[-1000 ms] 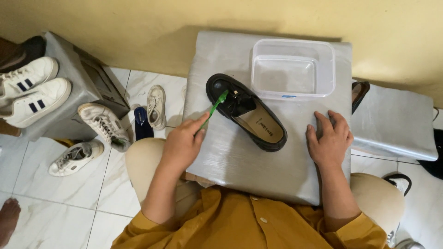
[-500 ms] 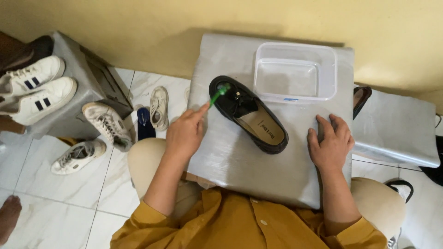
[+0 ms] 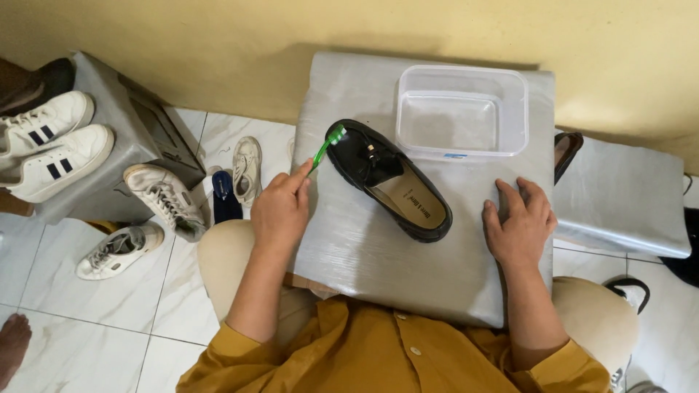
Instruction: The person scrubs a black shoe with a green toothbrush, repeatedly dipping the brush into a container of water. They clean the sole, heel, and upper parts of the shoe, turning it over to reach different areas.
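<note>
Left hand [image 3: 280, 211], fingers pinching a green toothbrush [image 3: 329, 143], scrubs the black loafer's [image 3: 397, 180] toe; right hand [image 3: 518, 225] rests spread beside its heel, needing to steady it.

Wall [image 3: 218, 36]: plain yellow-ochre, evenly lit, soft shadows at its foot. Floor [image 3: 87, 320]: white marbled tiles with dark grout lines. Furniture: grey wrapped box [image 3: 138, 138] at left against the wall, grey wrapped board [image 3: 437, 276] in the centre, and another grey wrapped slab [image 3: 626, 204] at right.
</note>
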